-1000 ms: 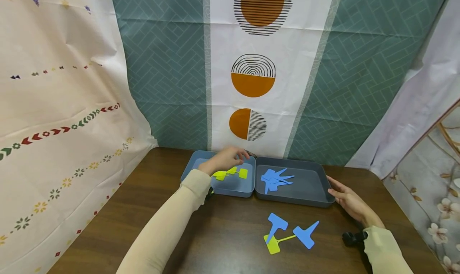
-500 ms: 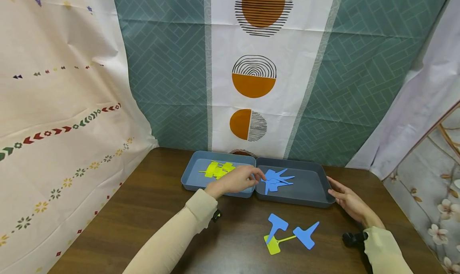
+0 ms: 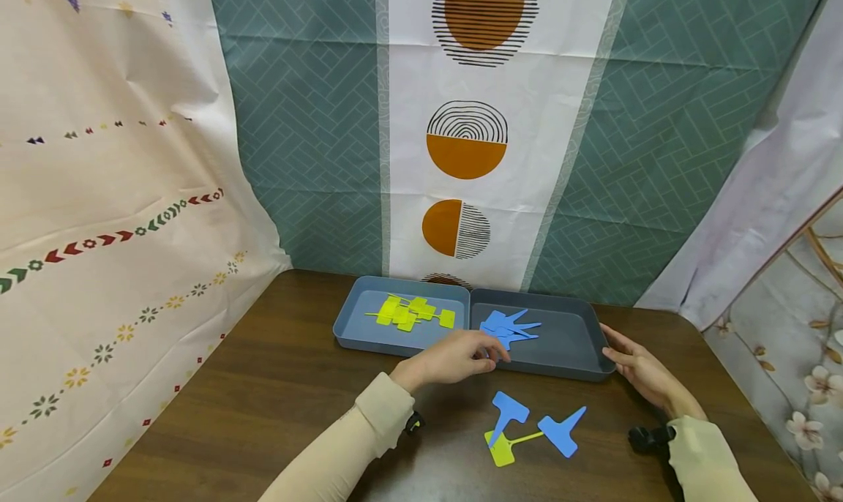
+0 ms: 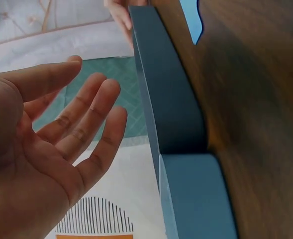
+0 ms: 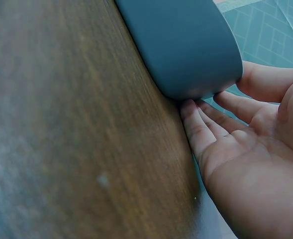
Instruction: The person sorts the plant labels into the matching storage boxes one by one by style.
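My left hand (image 3: 461, 356), its fingers loosely bent and holding nothing, hovers over the front wall of the dark grey tray (image 3: 566, 337). In the left wrist view that bare palm (image 4: 42, 154) faces the camera, beside the tray walls. My right hand (image 3: 635, 363) holds the dark tray's right end, with thumb and fingertips against the outer wall (image 5: 186, 50). Blue T-shaped plant labels (image 3: 506, 326) lie in this tray, partly behind the left hand. Two more blue plant labels (image 3: 560, 432) lie on the table in front, one overlapping a yellow plant label (image 3: 502, 452).
A blue-grey tray (image 3: 358, 336) with several yellow plant labels (image 3: 403, 313) stands against the dark tray's left side. Both sit on a brown wooden table (image 3: 263, 385), close to the patterned cloth (image 3: 309, 158) at the back. A pale cloth hangs at the left.
My left hand has moved from above the yellow labels in the blue-grey tray, right and towards me, to the dark tray's front wall. My right hand stays at the dark tray.
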Demonstrator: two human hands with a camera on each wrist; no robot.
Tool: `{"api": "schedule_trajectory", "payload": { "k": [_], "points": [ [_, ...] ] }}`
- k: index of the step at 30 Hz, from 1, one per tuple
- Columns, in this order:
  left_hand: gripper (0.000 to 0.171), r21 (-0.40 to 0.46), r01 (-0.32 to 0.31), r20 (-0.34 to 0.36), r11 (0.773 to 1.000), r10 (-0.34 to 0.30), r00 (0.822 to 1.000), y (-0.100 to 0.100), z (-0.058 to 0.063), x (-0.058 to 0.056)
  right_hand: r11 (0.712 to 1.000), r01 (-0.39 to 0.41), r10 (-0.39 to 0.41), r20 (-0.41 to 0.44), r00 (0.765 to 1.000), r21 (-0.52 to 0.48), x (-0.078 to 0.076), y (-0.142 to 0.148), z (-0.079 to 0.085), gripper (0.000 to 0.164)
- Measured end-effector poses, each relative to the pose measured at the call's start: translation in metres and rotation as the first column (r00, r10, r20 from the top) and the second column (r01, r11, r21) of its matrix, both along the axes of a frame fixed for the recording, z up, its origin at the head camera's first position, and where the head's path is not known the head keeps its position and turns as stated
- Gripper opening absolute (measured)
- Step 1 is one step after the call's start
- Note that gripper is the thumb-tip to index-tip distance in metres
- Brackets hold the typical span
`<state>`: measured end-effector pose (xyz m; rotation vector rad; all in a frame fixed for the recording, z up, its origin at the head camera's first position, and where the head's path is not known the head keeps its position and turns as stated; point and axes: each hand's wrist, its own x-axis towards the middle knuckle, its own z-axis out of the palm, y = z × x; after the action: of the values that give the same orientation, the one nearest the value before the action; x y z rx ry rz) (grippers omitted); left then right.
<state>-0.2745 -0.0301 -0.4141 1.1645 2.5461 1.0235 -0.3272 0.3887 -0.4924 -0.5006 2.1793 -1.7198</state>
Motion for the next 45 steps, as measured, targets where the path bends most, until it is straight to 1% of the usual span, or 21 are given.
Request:
{"api": "schedule_trajectory", "payload": {
  "k": [3, 9, 11, 15, 20, 25, 26, 30, 33, 36, 38, 42, 43, 45],
  "points": [
    [0.022, 0.002, 0.014, 0.004, 1.0, -0.014, 1.0, 0.004, -0.005, 0.002, 1.0, -0.003, 0.003, 0.002, 1.0, 0.001, 0.0, 0.0, 0.001, 0.071],
    [0.024, -0.012, 0.067, 0.071, 0.998, -0.066, 0.995, 0.013, -0.017, 0.005, 1.0, -0.001, 0.001, 0.009, 1.0, -0.001, 0.0, 0.001, 0.001, 0.072],
    [0.025, -0.014, 0.083, 0.078, 0.996, -0.082, 0.994, 0.015, -0.021, 0.006, 1.0, 0.002, -0.002, 0.01, 1.0, 0.003, 0.0, 0.001, 0.001, 0.072],
    [0.026, -0.035, 0.099, 0.054, 0.994, -0.097, 0.994, 0.018, -0.026, 0.009, 1.0, 0.001, -0.001, 0.006, 1.0, 0.003, 0.0, 0.001, 0.0, 0.072],
    [0.028, -0.117, 0.094, -0.009, 0.989, -0.095, 0.995, 0.022, -0.028, 0.015, 1.0, -0.005, 0.005, 0.002, 1.0, 0.001, 0.0, 0.0, 0.0, 0.073],
    [0.035, -0.195, 0.103, -0.011, 0.975, -0.107, 0.994, 0.027, -0.03, 0.021, 1.0, -0.001, 0.001, 0.008, 1.0, 0.002, 0.0, 0.0, 0.0, 0.072],
    [0.037, -0.205, 0.104, -0.003, 0.973, -0.107, 0.994, 0.027, -0.031, 0.022, 1.0, 0.001, -0.001, 0.01, 1.0, 0.002, 0.0, 0.0, 0.0, 0.072],
    [0.047, -0.264, 0.098, 0.005, 0.96, -0.1, 0.995, 0.029, -0.034, 0.024, 1.0, 0.002, -0.002, 0.01, 1.0, 0.0, -0.001, 0.001, -0.001, 0.073],
    [0.055, -0.324, 0.086, -0.001, 0.942, -0.091, 0.996, 0.03, -0.035, 0.026, 1.0, -0.001, 0.001, 0.008, 1.0, -0.005, -0.001, 0.001, 0.0, 0.073],
    [0.062, -0.376, 0.057, -0.027, 0.925, -0.072, 0.997, 0.032, -0.036, 0.028, 1.0, 0.002, -0.002, 0.01, 1.0, -0.008, -0.001, 0.001, 0.0, 0.073],
    [0.063, -0.398, 0.032, -0.05, 0.917, -0.056, 0.997, 0.033, -0.037, 0.029, 1.0, 0.004, -0.004, 0.011, 1.0, -0.008, -0.001, 0.001, -0.001, 0.073],
    [0.062, -0.409, 0.005, -0.077, 0.913, -0.039, 0.996, 0.035, -0.039, 0.031, 1.0, 0.005, -0.005, 0.01, 1.0, -0.005, -0.001, 0.001, -0.002, 0.072],
    [0.063, -0.404, 0.003, -0.078, 0.915, -0.037, 0.996, 0.036, -0.039, 0.03, 1.0, 0.003, -0.003, 0.01, 1.0, -0.004, -0.001, 0.001, -0.002, 0.071],
    [0.061, -0.376, 0.006, -0.072, 0.926, -0.036, 0.997, 0.036, -0.04, 0.03, 1.0, 0.004, -0.004, 0.011, 1.0, -0.004, 0.0, 0.001, -0.002, 0.072]
  ]
}}
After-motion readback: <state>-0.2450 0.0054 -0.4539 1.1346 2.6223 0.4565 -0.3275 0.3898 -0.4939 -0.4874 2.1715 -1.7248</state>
